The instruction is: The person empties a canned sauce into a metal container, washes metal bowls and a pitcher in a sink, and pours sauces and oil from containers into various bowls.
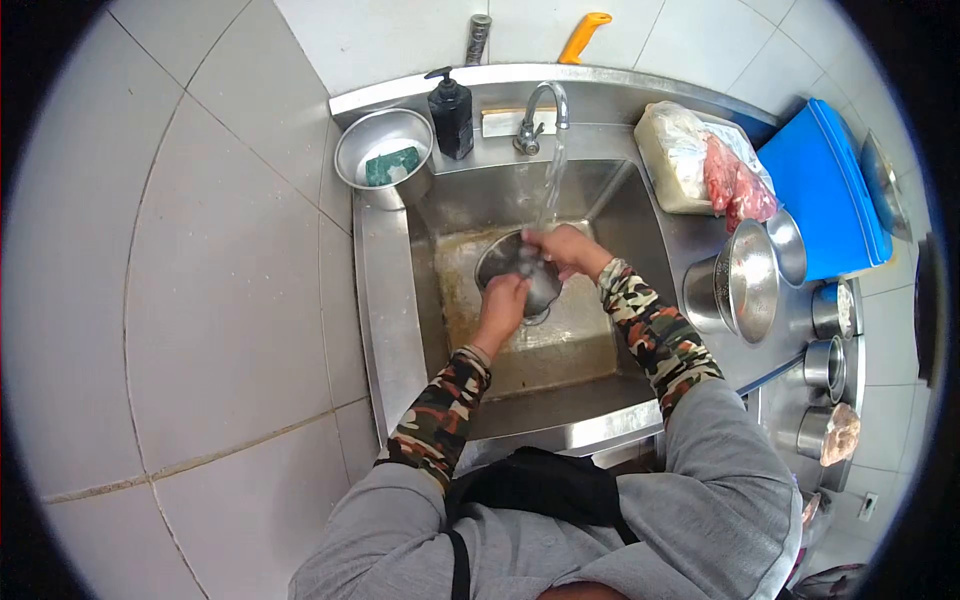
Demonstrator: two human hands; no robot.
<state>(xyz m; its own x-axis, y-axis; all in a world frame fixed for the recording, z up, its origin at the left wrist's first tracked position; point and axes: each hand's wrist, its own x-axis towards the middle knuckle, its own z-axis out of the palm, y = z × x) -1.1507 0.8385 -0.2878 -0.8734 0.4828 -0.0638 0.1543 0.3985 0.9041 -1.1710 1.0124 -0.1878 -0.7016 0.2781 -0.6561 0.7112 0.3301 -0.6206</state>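
Water runs from the tap (546,105) into the steel sink (520,375). Under the stream is a dark, round metal bowl (543,293), low in the basin. My left hand (504,303) is over the bowl's near-left side with its fingers curled together. On the other side, my right hand (568,248) reaches in beside the falling water, fingers bent inward and close to the left fingertips. Splashing and blur hide what the fingers grip, if anything. Camouflage sleeves cover both forearms.
Left of the tap stand a black pump bottle (453,118) and a steel pot (350,160) with a green scouring pad (392,167). To the right are a bagged container (668,165), raw meat (735,180), a colander (750,283) and a blue box (815,200).
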